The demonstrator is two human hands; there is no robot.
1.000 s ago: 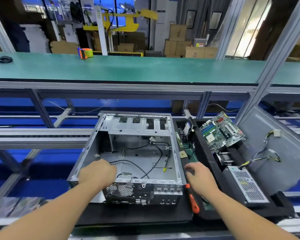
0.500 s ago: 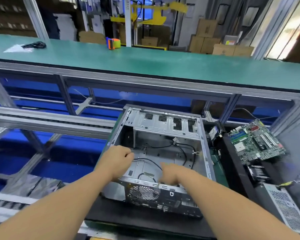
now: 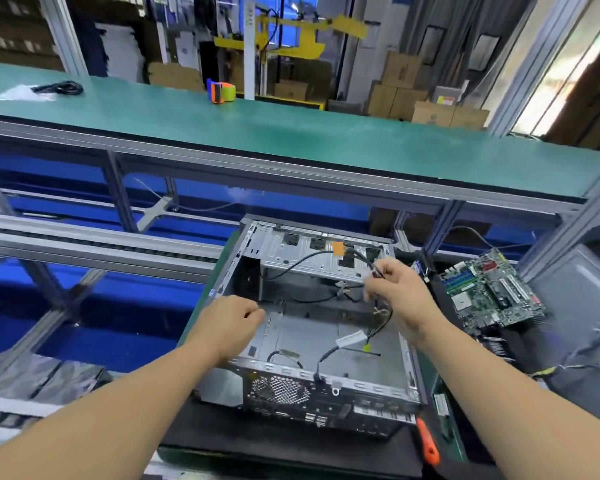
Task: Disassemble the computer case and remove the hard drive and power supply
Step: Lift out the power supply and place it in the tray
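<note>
The open grey computer case lies on a black mat, its inside nearly bare except for loose black cables. My right hand is raised over the case's right side and pinches a bundle of those cables near an orange connector. My left hand is at the case's left wall with curled fingers; whether it grips the wall edge is not clear. No hard drive shows inside the case.
A green motherboard leans at the right, with more wiring beside it. An orange-handled screwdriver lies by the case's front right corner. A green shelf runs across behind, with a tape dispenser on it.
My right hand left the screwdriver side, reached into the case and lifted the cables up toward the far right. My left hand stayed at the left wall. The view shifted left.
</note>
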